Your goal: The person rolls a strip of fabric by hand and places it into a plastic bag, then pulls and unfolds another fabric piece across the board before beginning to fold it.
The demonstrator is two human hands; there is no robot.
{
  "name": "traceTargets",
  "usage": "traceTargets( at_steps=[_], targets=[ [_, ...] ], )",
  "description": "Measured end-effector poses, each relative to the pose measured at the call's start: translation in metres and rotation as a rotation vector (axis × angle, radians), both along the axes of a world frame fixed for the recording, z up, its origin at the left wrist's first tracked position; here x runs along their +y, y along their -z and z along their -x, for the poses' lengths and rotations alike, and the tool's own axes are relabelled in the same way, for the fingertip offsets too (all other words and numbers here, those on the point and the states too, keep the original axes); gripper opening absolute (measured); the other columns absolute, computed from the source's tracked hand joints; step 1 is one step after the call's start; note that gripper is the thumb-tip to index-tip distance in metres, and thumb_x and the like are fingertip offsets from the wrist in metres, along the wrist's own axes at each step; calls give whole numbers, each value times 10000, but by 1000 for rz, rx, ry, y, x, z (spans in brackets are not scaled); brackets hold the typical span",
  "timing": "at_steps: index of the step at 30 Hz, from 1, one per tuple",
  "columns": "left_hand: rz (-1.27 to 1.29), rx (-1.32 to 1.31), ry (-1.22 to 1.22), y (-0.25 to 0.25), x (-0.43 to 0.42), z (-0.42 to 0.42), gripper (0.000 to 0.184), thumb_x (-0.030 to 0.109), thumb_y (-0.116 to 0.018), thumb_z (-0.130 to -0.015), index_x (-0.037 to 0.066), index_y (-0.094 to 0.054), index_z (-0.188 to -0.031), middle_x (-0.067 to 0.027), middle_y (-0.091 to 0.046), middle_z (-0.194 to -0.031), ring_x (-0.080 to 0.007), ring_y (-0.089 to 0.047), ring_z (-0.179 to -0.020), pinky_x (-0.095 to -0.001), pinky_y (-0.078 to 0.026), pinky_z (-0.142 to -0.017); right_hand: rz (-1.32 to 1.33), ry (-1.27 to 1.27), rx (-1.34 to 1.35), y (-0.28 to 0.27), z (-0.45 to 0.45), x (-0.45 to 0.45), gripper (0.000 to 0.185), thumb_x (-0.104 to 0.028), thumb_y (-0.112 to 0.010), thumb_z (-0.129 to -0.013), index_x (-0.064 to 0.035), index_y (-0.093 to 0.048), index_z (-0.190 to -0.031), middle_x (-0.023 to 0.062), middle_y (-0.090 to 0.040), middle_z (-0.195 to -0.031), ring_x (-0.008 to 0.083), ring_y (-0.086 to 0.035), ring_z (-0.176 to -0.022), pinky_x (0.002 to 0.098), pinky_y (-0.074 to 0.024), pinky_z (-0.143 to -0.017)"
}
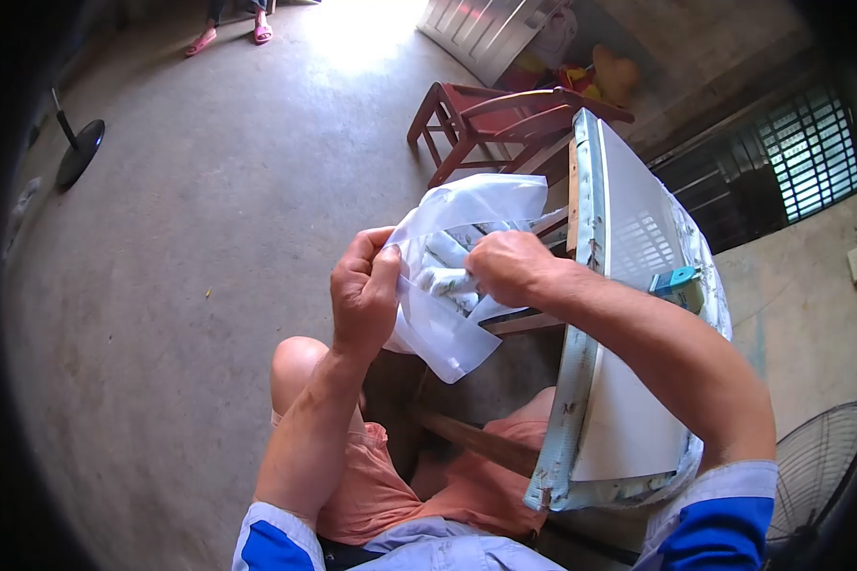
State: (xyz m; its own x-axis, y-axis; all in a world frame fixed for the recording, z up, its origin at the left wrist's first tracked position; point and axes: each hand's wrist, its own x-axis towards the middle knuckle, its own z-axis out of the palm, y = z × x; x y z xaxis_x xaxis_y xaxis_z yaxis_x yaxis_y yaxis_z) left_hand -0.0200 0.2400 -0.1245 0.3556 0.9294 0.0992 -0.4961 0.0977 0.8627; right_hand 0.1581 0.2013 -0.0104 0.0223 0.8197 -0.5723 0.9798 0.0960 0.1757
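A translucent white plastic bag (pixel 448 335) is held up over my lap. My left hand (pixel 367 285) is closed on its left edge, thumb and fingers pinching the plastic. At the bag's opening my right hand (pixel 512 266) is closed on the patterned white cloth-like bundle (pixel 445 266) that shows inside. What exactly its fingers grip is partly hidden. Right of the bag stands a table (pixel 638 419) with a white top and a worn, pale green padded edge. A small teal and white box (pixel 678 287) lies on it, beyond my right forearm.
A red wooden chair (pixel 490 119) stands beyond the table. At the lower right is a fan's wire guard (pixel 819 466). A round black stand base (pixel 81 154) is at the far left. A person's feet in pink sandals (pixel 262 33) show at the top.
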Motion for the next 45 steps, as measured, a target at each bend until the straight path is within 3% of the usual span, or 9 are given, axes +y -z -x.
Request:
traceTargets(
  at_steps=[4,5,15,21,28,34,35,41,45],
  targets=[
    [27,-26,17,-6,0,11,220,79,-536,-1033,-38,-666,-1167,-3,-663,-878,-36,-546,-751,-215,-459,-668,175,-12,-77,44,5,19,190,-123,-733,-868,-14,-800,-1008,182,-775,-1040,353,-758,-997,448,-602,-856],
    [19,3,36,-4,-1,14,220,78,-536,-1034,-37,-665,-1169,0,-661,-874,-32,-544,-752,-215,-456,-664,246,-27,-118,46,14,27,253,-145,-675,-926,-51,-796,-1127,162,-771,-1160,300,-748,-1102,422,-594,-921],
    [-27,30,92,1,0,20,204,44,-534,-1043,-30,-655,-1189,28,-646,-836,-8,-522,-731,-198,-430,-638,149,226,5,101,-10,40,272,-138,-623,-960,-54,-780,-1165,145,-762,-1208,307,-719,-1172,407,-558,-1012],
    [-64,59,94,-1,-1,20,204,48,-532,-1044,-32,-649,-1191,28,-643,-830,-5,-517,-726,-201,-427,-633,-93,244,68,137,-9,36,264,-137,-660,-933,-45,-786,-1146,157,-750,-1232,302,-722,-1166,404,-586,-969],
    [-78,52,97,1,-1,19,216,42,-520,-1042,-38,-628,-1211,24,-640,-826,-14,-522,-720,-209,-434,-634,86,384,-79,142,0,17,270,-147,-629,-972,-55,-782,-1175,145,-752,-1246,277,-721,-1185,390,-600,-961],
    [-72,25,109,-4,-2,17,214,37,-521,-1037,-39,-630,-1205,23,-639,-822,-16,-525,-716,-209,-436,-637,166,520,23,156,4,1,299,-142,-606,-983,-47,-758,-1223,165,-730,-1288,287,-714,-1199,408,-594,-977],
    [-70,21,113,-4,-2,17,215,36,-522,-1037,-38,-632,-1206,22,-639,-822,-17,-526,-716,-209,-437,-638,141,485,65,157,2,-2,270,-85,-616,-942,20,-760,-1145,211,-740,-1210,335,-716,-1170,441,-582,-976],
    [-79,25,102,1,-5,14,221,27,-538,-1026,-23,-653,-1208,20,-642,-820,-23,-533,-712,-208,-439,-636,156,520,41,151,4,8,325,-184,-685,-907,-26,-757,-1182,195,-741,-1216,336,-717,-1163,433,-583,-977],
    [-71,16,127,-1,-6,12,219,22,-548,-1020,-28,-659,-1201,13,-653,-825,-27,-543,-716,-209,-451,-641,60,620,98,190,2,4,342,-124,-699,-886,-27,-748,-1210,184,-734,-1249,324,-716,-1174,429,-591,-963]
  ],
)
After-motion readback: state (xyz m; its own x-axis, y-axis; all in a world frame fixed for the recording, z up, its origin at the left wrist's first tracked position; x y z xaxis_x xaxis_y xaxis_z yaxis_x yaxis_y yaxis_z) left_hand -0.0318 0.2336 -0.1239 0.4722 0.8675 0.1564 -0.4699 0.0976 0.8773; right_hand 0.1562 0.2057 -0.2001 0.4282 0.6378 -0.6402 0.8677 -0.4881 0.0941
